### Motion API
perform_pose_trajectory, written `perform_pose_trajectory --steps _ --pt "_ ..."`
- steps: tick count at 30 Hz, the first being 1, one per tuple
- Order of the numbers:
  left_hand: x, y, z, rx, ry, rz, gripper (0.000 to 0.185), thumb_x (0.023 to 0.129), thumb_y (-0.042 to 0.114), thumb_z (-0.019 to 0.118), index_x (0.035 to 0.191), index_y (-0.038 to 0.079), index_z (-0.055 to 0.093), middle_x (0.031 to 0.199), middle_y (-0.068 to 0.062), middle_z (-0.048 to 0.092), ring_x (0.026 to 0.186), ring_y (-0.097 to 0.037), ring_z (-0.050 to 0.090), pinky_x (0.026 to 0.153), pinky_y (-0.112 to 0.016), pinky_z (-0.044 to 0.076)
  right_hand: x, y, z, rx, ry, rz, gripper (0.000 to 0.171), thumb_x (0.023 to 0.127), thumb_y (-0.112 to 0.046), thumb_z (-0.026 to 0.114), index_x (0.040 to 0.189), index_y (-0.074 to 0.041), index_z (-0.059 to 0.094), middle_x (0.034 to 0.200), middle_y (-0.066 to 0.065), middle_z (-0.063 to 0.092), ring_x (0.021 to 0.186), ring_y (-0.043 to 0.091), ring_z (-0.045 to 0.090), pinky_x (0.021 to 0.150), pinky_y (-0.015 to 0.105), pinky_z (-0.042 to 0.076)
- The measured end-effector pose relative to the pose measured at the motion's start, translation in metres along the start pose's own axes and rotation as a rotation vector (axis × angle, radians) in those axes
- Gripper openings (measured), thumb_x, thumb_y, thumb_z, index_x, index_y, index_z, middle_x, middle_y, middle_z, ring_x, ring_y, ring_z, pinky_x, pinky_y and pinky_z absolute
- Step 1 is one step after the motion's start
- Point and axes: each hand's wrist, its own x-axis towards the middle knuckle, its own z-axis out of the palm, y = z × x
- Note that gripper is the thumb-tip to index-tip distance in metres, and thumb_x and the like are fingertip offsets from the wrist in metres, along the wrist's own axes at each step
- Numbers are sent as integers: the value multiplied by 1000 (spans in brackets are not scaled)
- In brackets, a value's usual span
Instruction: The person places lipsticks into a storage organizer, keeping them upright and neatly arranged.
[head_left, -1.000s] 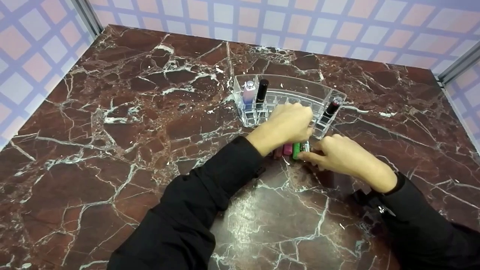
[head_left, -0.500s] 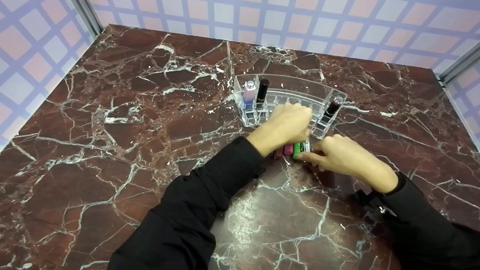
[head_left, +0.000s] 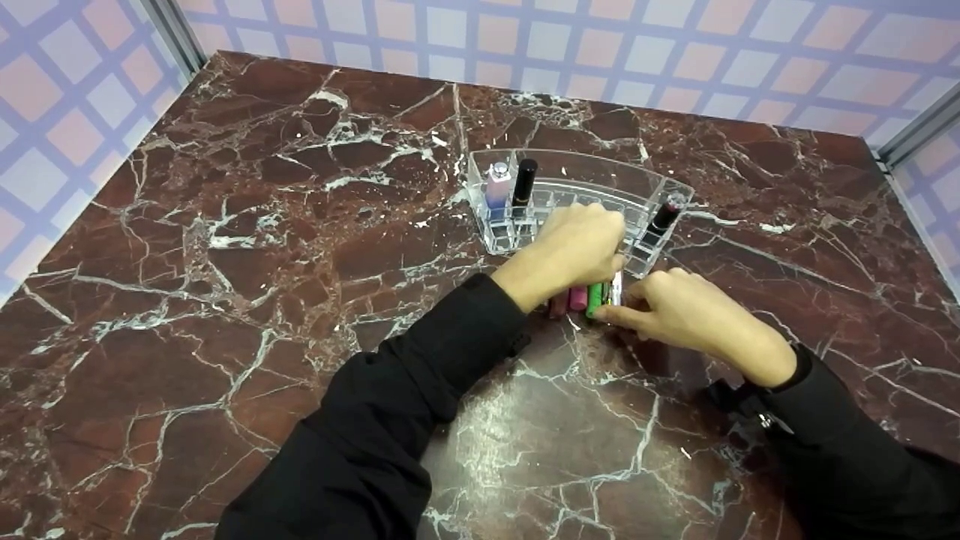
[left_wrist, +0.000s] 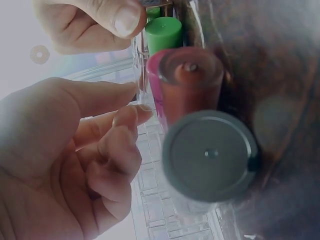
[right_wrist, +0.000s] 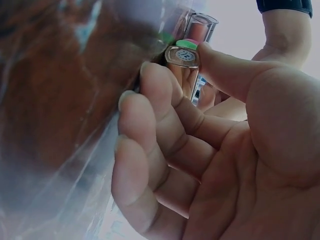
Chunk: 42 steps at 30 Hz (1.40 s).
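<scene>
Both hands meet at the near edge of the clear acrylic organizer [head_left: 577, 196] on the marble table [head_left: 225, 247] — the right hand [head_left: 694, 319] pinches a clear-and-silver lipstick tube [head_left: 615, 287] between thumb and forefinger, beside a green tube [head_left: 594, 299] and a pink tube [head_left: 577, 298] lying flat. The left hand [head_left: 574, 251] hovers over them, fingers loosely curled and slightly apart; whether it touches a tube cannot be told. The held tube looks light, rigid and slick-walled — likely to slip, so best pinched mid-barrel rather than by the cap.
</scene>
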Motion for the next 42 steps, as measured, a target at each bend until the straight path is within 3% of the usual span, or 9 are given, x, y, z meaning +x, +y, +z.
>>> perform_pose_trajectory --steps 5,11,16,26,35,42 --pt "0 -1 0 -39 26 6 24 101 37 63 96 15 70 79 4 65 60 -10 57 54 -21 47 -1 -1 -1 -2 1 -1 51 97 -58 60 61 -22 58 51 -11 48 45 9 45 50 33 41" --pt "1 -1 1 -51 52 13 29 102 39 59 83 17 61 67 7 53 53 -7 49 50 -20 42 -2 -2 -1 -22 3 -25 51 98 -54 61 59 -21 53 49 -11 40 45 9 41 50 33 38" --pt "2 -2 0 -57 45 6 29 103 40 57 85 18 60 68 7 51 53 -7 47 48 -19 39 -3 -5 1 -60 16 -16 52 99 -51 61 58 -20 48 48 -10 38 43 9 38 47 32 35" --pt "2 -3 1 -66 57 8 28 101 29 58 76 19 52 66 7 48 55 -8 47 51 -21 41 -1 -4 3 -48 35 -18 46 97 -40 65 60 -20 44 48 -10 37 42 8 35 44 30 32" --pt "1 -4 -1 -109 56 7 21 104 32 56 98 15 65 76 5 55 58 -8 48 52 -19 41 -2 -3 1 -36 56 0 43 96 -34 65 59 -20 47 48 -11 38 42 8 36 44 30 32" --pt "0 -4 -3 -126 69 8 23 104 37 57 99 16 65 80 5 59 62 -8 50 55 -20 41 -2 -2 -3 -41 70 9 42 96 -33 64 60 -20 47 49 -10 39 44 9 37 45 30 34"
